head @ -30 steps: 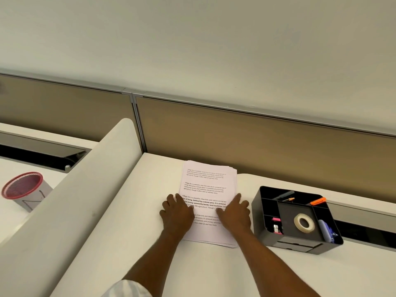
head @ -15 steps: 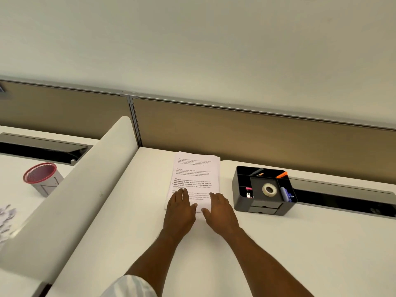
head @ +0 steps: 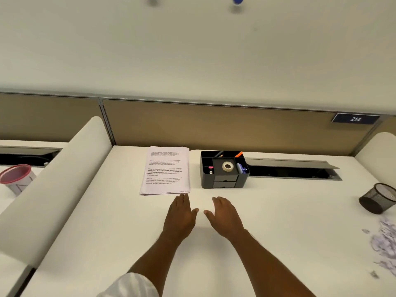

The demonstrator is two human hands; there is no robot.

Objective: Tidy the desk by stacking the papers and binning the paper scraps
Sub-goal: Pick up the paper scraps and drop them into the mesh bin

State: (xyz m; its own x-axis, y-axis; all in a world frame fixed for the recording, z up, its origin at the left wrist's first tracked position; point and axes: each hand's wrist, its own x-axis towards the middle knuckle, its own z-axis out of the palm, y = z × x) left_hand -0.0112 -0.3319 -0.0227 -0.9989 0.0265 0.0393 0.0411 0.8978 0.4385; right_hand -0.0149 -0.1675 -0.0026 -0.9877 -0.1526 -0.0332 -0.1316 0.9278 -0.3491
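Left hand [head: 180, 213] and right hand [head: 225, 213] hover flat-fingered, holding nothing, over the bare desk top [head: 289, 211].

Ahead: the paper stack [head: 165, 170] lies just beyond the left fingertips. The black desk organizer [head: 224, 170] stands to its right, with a narrow bare strip between them.

Far side: closed off by the tan partition [head: 214, 127]. An open cable slot [head: 293, 169] runs along it, right of the organizer.

Left: a rounded white divider [head: 64, 189] walls the edge.

Right: a wide bare stretch reaches a tilted black mesh bin [head: 378, 198], with paper scraps [head: 385, 247] scattered in front of it.

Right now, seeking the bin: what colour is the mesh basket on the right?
The mesh basket is black; head view.
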